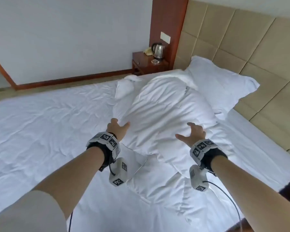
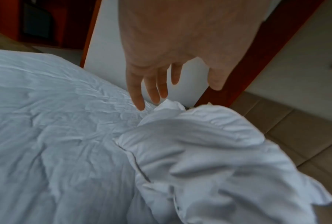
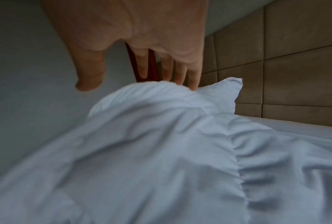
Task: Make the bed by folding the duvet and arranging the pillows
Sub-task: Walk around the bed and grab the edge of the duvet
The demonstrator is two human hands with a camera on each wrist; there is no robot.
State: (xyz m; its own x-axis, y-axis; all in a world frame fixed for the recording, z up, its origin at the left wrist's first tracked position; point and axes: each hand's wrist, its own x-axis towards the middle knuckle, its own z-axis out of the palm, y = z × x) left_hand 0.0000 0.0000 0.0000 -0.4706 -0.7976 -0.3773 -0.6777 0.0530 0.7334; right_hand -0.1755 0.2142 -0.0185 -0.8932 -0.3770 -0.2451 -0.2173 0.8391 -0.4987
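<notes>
The pillow-arranging step looks to be in hand: a loose pillow (image 1: 164, 114) lies mid-bed, short of the headboard (image 1: 241, 44), where another pillow (image 1: 223, 84) already rests. The left hand (image 1: 116, 127) and right hand (image 1: 193, 133) flank its near end, each grip spread, holding nothing. Next move likely calls for closing on both sides and carrying it headboard-ward.

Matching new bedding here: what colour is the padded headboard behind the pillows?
Tan-beige square panels on the padded headboard; clearest in the head view.
</notes>
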